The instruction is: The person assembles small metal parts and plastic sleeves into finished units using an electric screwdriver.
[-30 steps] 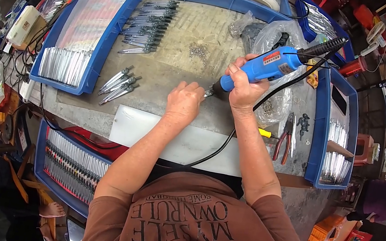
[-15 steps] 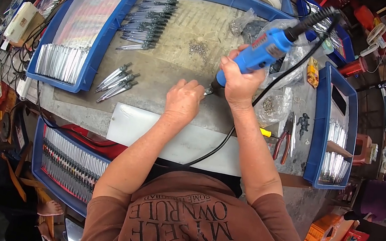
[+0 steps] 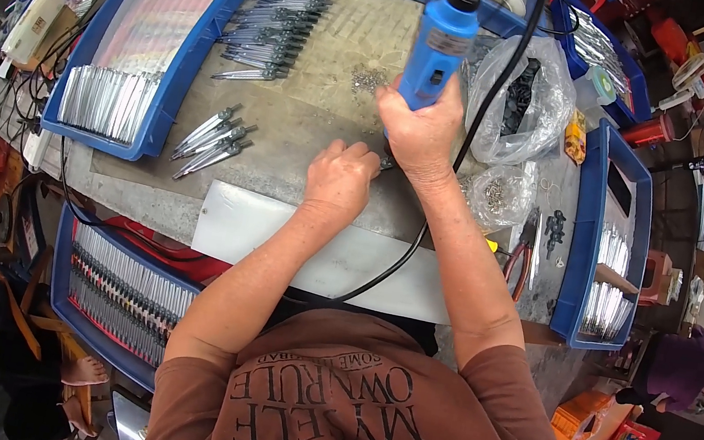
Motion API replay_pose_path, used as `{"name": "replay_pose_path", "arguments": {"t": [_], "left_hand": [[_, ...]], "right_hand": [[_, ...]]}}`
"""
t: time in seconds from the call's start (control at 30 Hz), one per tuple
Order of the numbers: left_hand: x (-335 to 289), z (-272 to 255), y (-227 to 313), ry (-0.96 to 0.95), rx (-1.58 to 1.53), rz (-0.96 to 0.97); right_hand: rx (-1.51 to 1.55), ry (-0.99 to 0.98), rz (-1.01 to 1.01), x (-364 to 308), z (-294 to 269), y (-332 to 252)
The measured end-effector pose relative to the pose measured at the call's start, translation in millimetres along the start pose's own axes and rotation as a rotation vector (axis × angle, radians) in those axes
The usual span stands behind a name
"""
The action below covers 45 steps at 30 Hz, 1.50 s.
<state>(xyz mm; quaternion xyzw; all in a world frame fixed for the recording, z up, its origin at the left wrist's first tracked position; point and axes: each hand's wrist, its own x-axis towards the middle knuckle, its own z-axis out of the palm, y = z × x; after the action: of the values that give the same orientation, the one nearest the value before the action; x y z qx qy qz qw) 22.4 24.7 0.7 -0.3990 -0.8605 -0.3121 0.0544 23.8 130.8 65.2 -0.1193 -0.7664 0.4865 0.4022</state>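
right hand [image 3: 424, 135] fingers clenched on blue power screwdriver [image 3: 437, 46], upright | left hand [image 3: 337, 183] fingers curled, pinning small part on bench [image 3: 292, 134] — keep driver vertical, part steady

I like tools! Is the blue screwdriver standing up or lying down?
Standing up: the blue screwdriver points down at the bench, gripped by the right hand.

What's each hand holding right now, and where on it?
The right hand wraps the lower body of a blue electric screwdriver, held upright. The left hand is closed over something small on the worktable; what it holds cannot be told.
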Motion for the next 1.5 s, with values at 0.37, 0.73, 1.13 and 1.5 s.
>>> {"name": "replay_pose_path", "arguments": {"t": [0.37,0.73,1.13,1.5], "left_hand": [[-2.9,-1.3,-7.8,0.044,0.082,0.092],[-9.4,-1.0,6.3,0.014,0.293,0.163],[-39.9,-45.8,-46.1,0.175,0.258,0.054],[-66.7,-108.4,-107.2,0.069,0.457,-0.042]], "right_hand": [[0.598,0.299,0.083,-21.8,-36.3,-6.2],[0.682,0.474,0.131,-22.4,-75.2,10.8],[0.71,0.475,0.158,-20.4,-76.0,17.5],[0.75,0.455,0.153,-20.4,-77.4,21.3]]}}
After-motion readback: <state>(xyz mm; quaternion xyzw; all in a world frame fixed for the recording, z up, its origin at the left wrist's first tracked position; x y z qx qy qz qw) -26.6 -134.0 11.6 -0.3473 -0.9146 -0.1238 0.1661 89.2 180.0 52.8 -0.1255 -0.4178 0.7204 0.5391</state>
